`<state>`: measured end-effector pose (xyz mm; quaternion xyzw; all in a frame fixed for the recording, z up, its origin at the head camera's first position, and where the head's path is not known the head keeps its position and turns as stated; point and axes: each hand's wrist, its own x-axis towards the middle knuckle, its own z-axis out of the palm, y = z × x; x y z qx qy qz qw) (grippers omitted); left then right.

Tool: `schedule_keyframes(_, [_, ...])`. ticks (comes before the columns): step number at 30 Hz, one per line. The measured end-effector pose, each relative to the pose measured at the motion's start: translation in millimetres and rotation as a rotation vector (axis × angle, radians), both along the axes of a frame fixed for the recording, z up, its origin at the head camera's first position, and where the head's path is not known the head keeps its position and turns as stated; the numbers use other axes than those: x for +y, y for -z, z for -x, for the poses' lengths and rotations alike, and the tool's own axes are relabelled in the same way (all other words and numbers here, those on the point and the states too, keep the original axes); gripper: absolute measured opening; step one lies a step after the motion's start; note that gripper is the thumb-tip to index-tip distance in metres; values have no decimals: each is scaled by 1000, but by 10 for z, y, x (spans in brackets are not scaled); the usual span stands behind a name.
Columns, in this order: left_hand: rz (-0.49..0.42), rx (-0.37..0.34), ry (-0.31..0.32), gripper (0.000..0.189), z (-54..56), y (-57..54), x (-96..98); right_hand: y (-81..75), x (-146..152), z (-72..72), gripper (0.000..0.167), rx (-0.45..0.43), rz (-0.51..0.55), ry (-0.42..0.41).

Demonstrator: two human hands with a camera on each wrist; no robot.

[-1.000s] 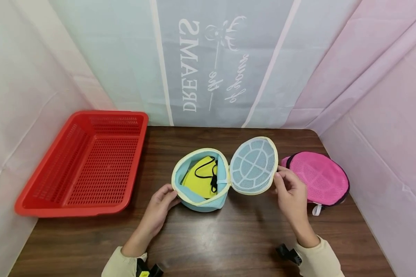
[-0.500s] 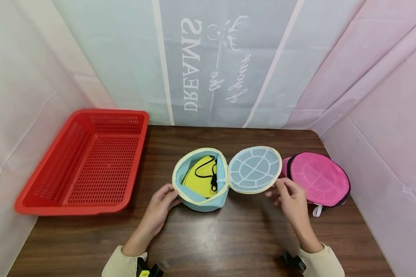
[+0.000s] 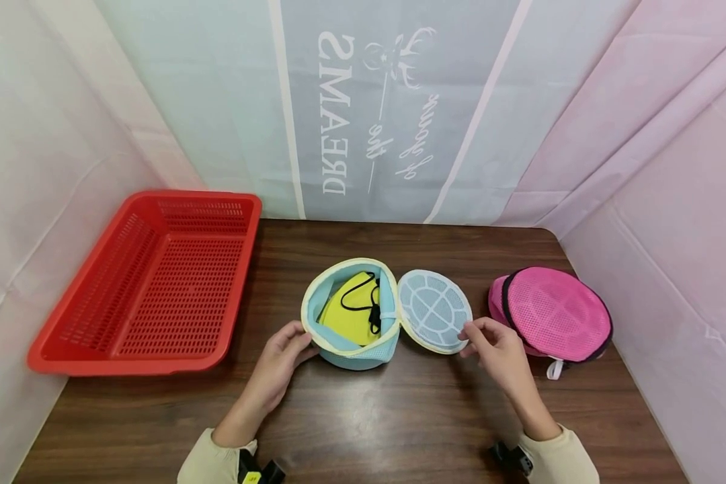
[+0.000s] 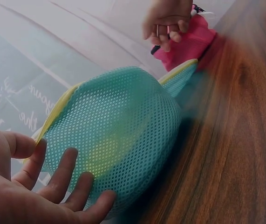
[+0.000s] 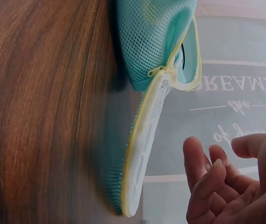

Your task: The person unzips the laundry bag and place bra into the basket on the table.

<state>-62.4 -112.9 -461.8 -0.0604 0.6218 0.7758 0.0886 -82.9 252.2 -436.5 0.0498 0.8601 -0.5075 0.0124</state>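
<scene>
On the brown wooden surface (image 3: 363,417), a round blue mesh bag (image 3: 355,361) is sitting, left grip (image 3: 281,356) pinching its rim (image 4: 61,101), loosely curled right grip (image 3: 499,353) hovering empty near its lid (image 3: 434,309), opening seemingly done, reaching inside calling for steadiness.

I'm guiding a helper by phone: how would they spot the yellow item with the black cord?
On the dark brown wooden table, right of the big red plastic basket, sits an open, round light blue mesh bag. Inside lies the tapered yellow item. Its bright face and black cord set it apart from the blue bag around it and the pink mesh bag farther right.
</scene>
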Motion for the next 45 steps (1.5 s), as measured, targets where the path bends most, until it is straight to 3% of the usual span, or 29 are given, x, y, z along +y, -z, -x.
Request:
schedule_keyframes(12, [98,18,19,12,19,-63,0,-25,-119,35,29,-51,-73,-78])
schedule_keyframes(19, [141,18,33,14,40,-138,5,-28,-347,100,32,-90,-159,-197])
schedule_keyframes(22, [143,0,17,14,44,-183,-5,-15,-471,119,36,-123,-148,-269])
schedule_keyframes(26, [142,11,-3,17,51,-280,-35,-2,-621,137,45,-163,-138,-349])
schedule_keyframes(32, [53,131,76,19,86,-544,-21,44,-756,155,55,-206,-190,-415])
schedule_keyframes(38, [-11,189,148,18,279,-831,155,65,-841,176,60,-207,-225,-400])
schedule_keyframes(42, [14,149,215,15,480,-957,269,60,-893,180,57,-204,-250,-404])
schedule_keyframes(45, [52,112,248,16,619,-973,328,47,-913,179,53,-194,-259,-428])
